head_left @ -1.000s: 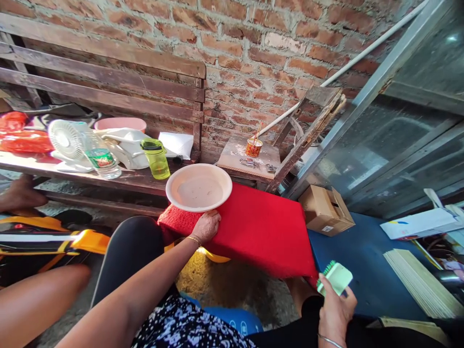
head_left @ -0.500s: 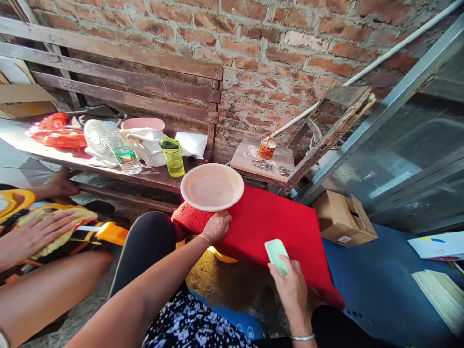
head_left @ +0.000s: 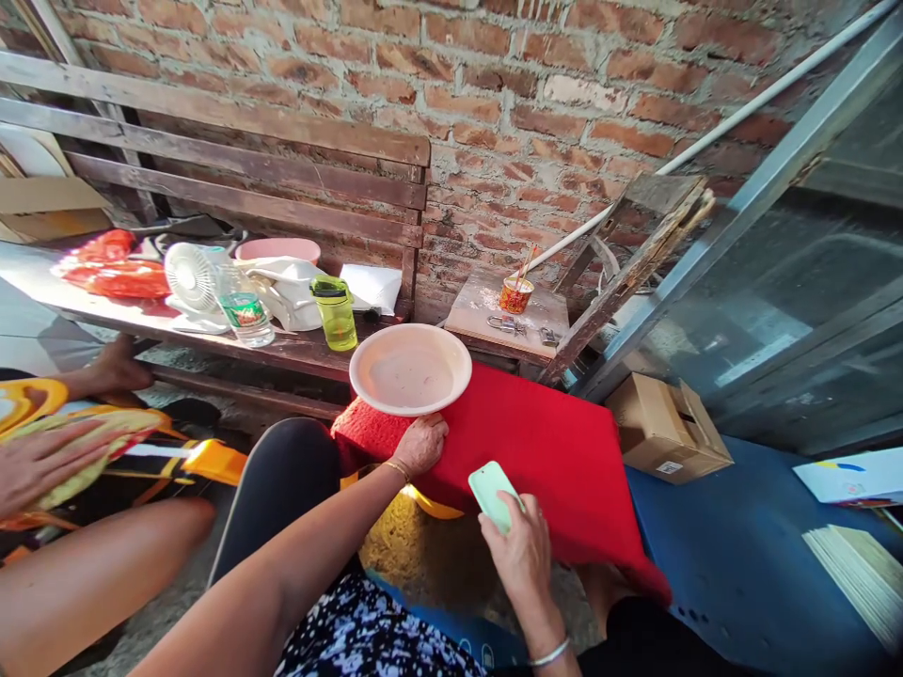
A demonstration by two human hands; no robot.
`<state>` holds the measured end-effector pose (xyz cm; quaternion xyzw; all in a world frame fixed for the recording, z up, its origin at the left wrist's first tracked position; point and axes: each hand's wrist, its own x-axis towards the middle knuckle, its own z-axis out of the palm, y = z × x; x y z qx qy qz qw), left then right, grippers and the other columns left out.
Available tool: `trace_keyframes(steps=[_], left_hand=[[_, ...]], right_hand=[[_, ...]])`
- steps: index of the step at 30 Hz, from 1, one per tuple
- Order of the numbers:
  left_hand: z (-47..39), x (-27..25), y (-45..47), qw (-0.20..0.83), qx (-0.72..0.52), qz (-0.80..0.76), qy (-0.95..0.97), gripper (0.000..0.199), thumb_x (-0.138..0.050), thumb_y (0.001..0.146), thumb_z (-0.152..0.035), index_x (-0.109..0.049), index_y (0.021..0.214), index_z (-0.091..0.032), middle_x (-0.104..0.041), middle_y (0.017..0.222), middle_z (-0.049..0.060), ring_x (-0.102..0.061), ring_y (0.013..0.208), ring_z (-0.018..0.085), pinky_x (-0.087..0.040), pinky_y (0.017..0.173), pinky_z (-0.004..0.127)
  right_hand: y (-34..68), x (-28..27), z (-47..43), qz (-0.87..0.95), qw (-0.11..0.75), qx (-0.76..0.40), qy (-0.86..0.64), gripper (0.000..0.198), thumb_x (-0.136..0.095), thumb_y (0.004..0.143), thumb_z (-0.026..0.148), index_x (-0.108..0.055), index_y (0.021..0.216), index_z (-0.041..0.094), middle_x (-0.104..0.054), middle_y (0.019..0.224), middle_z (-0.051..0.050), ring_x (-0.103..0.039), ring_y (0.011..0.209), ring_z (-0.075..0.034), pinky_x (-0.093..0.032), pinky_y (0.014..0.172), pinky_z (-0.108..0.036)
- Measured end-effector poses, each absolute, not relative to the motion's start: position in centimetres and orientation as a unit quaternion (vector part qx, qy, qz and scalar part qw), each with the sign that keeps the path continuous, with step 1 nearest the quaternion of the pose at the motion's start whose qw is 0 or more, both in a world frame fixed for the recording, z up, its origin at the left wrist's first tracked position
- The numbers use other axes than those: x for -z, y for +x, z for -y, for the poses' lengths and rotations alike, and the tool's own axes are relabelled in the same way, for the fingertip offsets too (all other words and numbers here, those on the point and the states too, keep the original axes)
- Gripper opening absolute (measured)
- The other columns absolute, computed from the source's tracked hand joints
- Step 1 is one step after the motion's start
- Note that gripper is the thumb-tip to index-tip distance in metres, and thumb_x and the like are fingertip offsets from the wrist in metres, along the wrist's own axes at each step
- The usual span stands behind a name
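Note:
In my right hand [head_left: 518, 541] is a flat, pale green block with rounded corners [head_left: 492, 491], held over the front of a red cloth [head_left: 550, 432]. Its underside is hidden, so I cannot tell its exact kind. My left hand [head_left: 421, 444] is closed on the cloth just below the rim of a pale pink basin [head_left: 410, 406]; whatever its curled fingers hold is hidden. The basin stands on the cloth's far left part and shows a little liquid with specks. The cloth covers a low surface in front of my knees.
A wooden bench [head_left: 303, 350] at the left carries a yellow-green bottle [head_left: 337, 324], a clear bottle [head_left: 244, 315] and a white fan [head_left: 190, 277]. A paper cup [head_left: 515, 295] and padlocks are on a small stand. At right sits a cardboard box [head_left: 659, 428]. Another person's hand [head_left: 49, 461] works at left.
My right hand has moved left across the front of the red cloth with the pale green block. My left hand and the basin stay in place. The view has shifted slightly.

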<state>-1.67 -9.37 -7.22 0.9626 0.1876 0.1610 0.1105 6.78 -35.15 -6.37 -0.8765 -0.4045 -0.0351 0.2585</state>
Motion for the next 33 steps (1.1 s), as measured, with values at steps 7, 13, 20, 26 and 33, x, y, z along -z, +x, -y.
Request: trace_keyframes(steps=[7, 13, 20, 26, 33], left_hand=[[9.3, 7.4, -1.7, 0.116, -0.164, -0.187, 0.962, 0.023, -0.049, 0.086, -0.001, -0.064, 0.085, -0.019, -0.064, 0.091, 0.007, -0.060, 0.094, 0.022, -0.048, 0.092, 0.034], [9.4, 7.2, -1.6, 0.116, -0.163, -0.189, 0.961, 0.022, -0.050, 0.087, -0.002, -0.064, 0.082, -0.018, -0.064, 0.089, 0.007, -0.060, 0.092, 0.022, -0.048, 0.091, 0.033], [9.4, 7.3, -1.6, 0.107, -0.165, -0.187, 0.963, 0.022, -0.050, 0.086, -0.002, -0.064, 0.082, -0.018, -0.064, 0.091, 0.008, -0.060, 0.093, 0.022, -0.048, 0.092, 0.033], [9.3, 7.4, -1.8, 0.116, -0.170, -0.184, 0.961, 0.023, -0.049, 0.086, -0.001, -0.064, 0.084, -0.018, -0.063, 0.090, 0.007, -0.060, 0.093, 0.021, -0.048, 0.092, 0.033], [9.5, 7.3, -1.8, 0.120, -0.173, -0.188, 0.959, 0.023, -0.049, 0.086, -0.002, -0.064, 0.083, -0.019, -0.063, 0.090, 0.007, -0.059, 0.092, 0.022, -0.048, 0.092, 0.034]], right_hand=[[14.0, 6.7, 43.6, 0.235, 0.210, 0.068, -0.947, 0.057, -0.050, 0.087, 0.068, -0.072, 0.115, 0.024, -0.064, 0.097, -0.011, -0.062, 0.088, -0.030, -0.049, 0.074, -0.040], [15.4, 6.2, 46.2, 0.138, 0.231, 0.093, -0.959, 0.074, -0.043, 0.083, 0.083, -0.072, 0.114, 0.022, -0.065, 0.095, -0.013, -0.061, 0.095, -0.035, -0.051, 0.076, -0.046], [7.2, 6.6, 35.6, 0.435, 0.268, 0.071, -0.857, 0.043, -0.047, 0.097, 0.059, -0.072, 0.110, 0.027, -0.063, 0.101, -0.009, -0.062, 0.090, -0.026, -0.051, 0.082, -0.038], [13.8, 6.9, 42.9, 0.262, 0.221, 0.103, -0.934, 0.062, -0.043, 0.090, 0.071, -0.074, 0.111, 0.022, -0.062, 0.093, -0.012, -0.060, 0.087, -0.030, -0.050, 0.076, -0.041], [15.2, 6.0, 45.1, 0.175, 0.240, 0.116, -0.948, 0.068, -0.045, 0.086, 0.078, -0.073, 0.111, 0.021, -0.064, 0.094, -0.013, -0.060, 0.097, -0.034, -0.050, 0.080, -0.044]])
